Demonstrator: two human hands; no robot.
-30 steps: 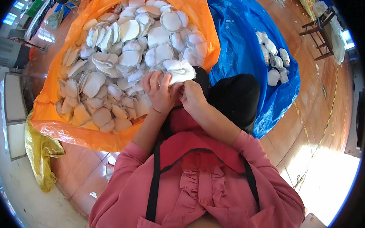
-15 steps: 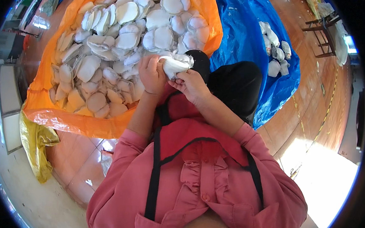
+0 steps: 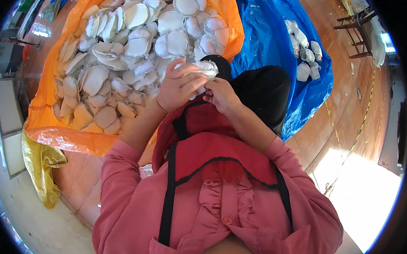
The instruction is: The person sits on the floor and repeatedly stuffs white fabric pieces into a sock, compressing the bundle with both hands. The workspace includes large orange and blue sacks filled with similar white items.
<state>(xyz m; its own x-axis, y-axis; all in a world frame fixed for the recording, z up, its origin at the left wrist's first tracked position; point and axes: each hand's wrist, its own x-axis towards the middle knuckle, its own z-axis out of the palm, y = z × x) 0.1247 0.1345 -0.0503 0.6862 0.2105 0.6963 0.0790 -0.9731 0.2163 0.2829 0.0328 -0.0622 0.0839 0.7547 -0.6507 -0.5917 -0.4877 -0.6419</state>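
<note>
Above my lap, both hands are on a white, soft-looking pad [image 3: 207, 68] with a rounded end. My left hand [image 3: 179, 86] lies across its left side, with the fingers bent over it and a little apart. The thumb is out of sight behind the pad. At the pad's lower right edge, my right hand [image 3: 221, 95] pinches it between thumb and curled fingers. A big heap of similar white rounded pads [image 3: 138, 47] fills the orange plastic sheet or sack [image 3: 69, 140] just beyond my left hand.
Right of the heap lies a blue plastic sheet [image 3: 258, 42] with several white bundles [image 3: 304, 52] on it. A wooden stool [image 3: 359, 34] stands at the far right on the tiled floor [image 3: 338, 95]. A yellow bag [image 3: 40, 169] lies at the left. My dark-clad knee [image 3: 265, 86] rises beside my right hand.
My left hand has shifted so its fingers stretch farther over the pad, where before they were curled at its left end. My right hand keeps its pinch and has moved slightly right.
</note>
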